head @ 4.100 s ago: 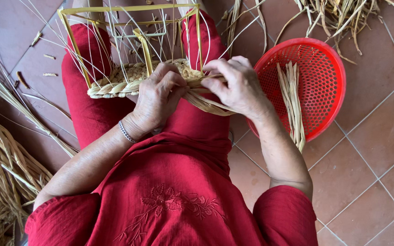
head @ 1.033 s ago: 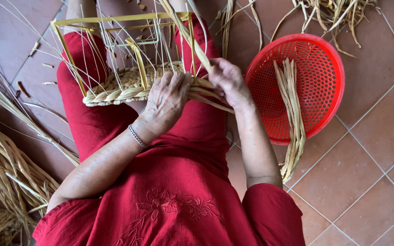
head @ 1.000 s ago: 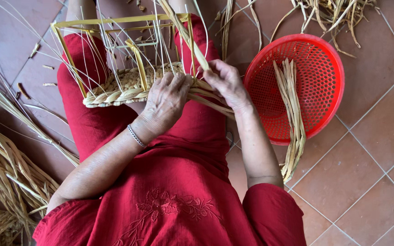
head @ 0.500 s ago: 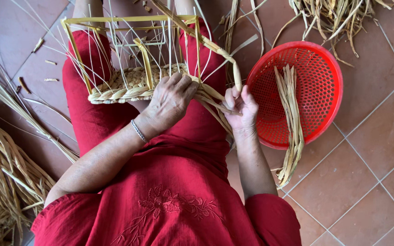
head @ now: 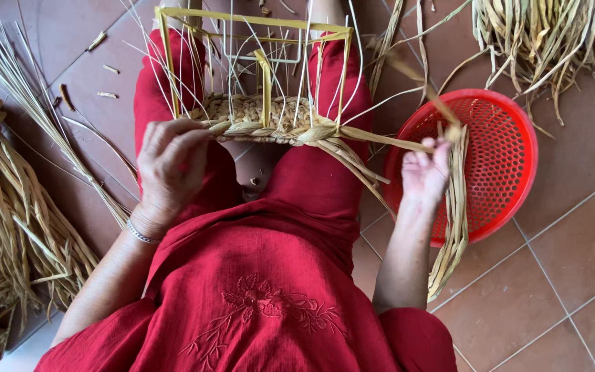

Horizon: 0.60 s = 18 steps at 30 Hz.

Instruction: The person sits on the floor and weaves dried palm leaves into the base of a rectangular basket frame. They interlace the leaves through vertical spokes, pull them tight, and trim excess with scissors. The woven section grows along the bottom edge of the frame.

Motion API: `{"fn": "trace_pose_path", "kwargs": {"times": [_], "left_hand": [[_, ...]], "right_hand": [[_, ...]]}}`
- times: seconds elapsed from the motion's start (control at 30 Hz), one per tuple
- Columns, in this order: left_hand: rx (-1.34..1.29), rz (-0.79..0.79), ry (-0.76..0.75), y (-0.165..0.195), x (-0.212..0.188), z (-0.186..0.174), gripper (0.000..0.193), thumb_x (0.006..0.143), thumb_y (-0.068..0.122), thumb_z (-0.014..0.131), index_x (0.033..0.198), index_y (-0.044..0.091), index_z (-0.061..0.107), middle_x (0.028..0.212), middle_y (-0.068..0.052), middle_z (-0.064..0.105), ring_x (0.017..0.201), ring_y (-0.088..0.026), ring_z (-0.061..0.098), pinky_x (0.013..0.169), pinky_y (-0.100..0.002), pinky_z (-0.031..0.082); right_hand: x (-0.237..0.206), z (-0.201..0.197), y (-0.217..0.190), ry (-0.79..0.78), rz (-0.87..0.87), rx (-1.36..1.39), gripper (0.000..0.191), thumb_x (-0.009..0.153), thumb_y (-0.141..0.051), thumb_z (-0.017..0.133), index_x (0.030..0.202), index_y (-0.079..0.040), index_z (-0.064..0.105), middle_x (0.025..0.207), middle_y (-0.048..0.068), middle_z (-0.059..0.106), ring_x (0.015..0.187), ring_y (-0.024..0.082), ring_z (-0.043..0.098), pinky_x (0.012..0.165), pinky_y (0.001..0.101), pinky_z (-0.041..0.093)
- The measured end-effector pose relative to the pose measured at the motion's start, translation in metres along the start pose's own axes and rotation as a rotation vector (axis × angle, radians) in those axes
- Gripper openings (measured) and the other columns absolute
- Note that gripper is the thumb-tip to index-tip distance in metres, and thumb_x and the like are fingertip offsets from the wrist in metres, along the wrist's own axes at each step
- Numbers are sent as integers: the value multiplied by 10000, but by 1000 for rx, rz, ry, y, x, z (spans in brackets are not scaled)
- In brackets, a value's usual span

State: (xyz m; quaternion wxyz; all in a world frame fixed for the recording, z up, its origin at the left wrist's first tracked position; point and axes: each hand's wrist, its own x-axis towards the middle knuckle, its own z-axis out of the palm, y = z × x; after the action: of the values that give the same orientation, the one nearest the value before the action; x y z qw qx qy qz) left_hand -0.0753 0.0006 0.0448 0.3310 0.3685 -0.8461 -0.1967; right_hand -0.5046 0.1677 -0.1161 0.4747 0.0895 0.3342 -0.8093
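on the lap, the half-woven basket [head: 259, 120] is steadied at its braided rim by the left hand [head: 170, 162], its grip curled shut there, while a straw strand [head: 387, 143], pinched by the right hand [head: 425, 172], is best kept taut beside the red basket [head: 500, 165].

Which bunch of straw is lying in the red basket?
The slim loose bunch draped over the red basket, beside the right hand. The tied sheaf and the top-right heap lie on the floor tiles.
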Motion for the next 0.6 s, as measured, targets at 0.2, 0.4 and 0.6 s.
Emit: {"fn": "trace_pose_path", "kwargs": {"times": [0.2, 0.4, 0.6], "left_hand": [[-102, -1, -54, 12, 11, 9, 276, 891, -104, 744, 1113, 51, 692, 1077, -101, 697, 951, -295, 676, 846, -385, 547], [-407, -45, -267, 54, 35, 48, 484, 897, -1, 781, 1332, 28, 571, 1192, -134, 635, 872, -231, 691, 775, -344, 574], [-1215, -227, -397, 67, 66, 104, 382, 1075, 276, 675, 1323, 58, 483, 1223, -53, 544, 1045, -100, 608, 916, -296, 571]], "right_hand": [[-16, 47, -70, -26, -232, -128, 317, 1127, -434, 462, 1049, -185, 642, 864, 37, 659, 552, 104, 459, 531, 249, 370], [-76, 219, -40, -533, -546, -640, 371, 1246, -344, 497, 1051, -52, 616, 777, 89, 592, 526, 145, 428, 507, 274, 336], [-108, 277, 31, -847, -140, -929, 302, 1206, -255, 448, 1205, -2, 613, 836, 52, 632, 613, 51, 508, 532, 212, 391]]}}
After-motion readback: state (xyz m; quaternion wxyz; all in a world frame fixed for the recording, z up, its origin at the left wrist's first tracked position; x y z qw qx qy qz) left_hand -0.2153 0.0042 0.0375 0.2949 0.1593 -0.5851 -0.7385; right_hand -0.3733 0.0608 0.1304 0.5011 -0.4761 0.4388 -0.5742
